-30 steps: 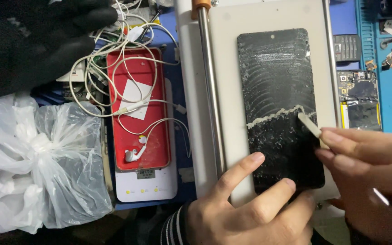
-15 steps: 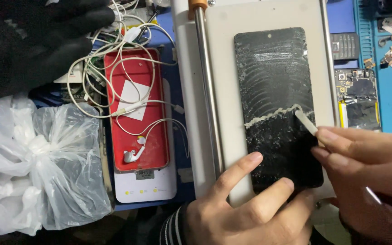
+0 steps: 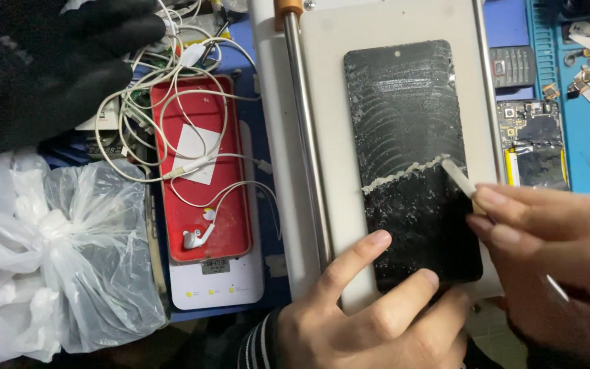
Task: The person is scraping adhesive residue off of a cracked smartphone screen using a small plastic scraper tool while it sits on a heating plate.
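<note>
Adhesive scraping under way: right hand point(image 3: 554, 266) pinches scraper point(image 3: 460, 177) on phone screen panel point(image 3: 411, 157); left hand point(image 3: 370, 314), fingers spread, steadies it. Next stroke needs shallow angle.

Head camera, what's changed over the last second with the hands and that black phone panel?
Hardly anything. The right hand still holds the pale scraper with its tip at the ridge of residue on the black phone panel; the tip barely shifted. The left hand still steadies the panel's lower edge. The red case and plastic bag stayed put.
</note>
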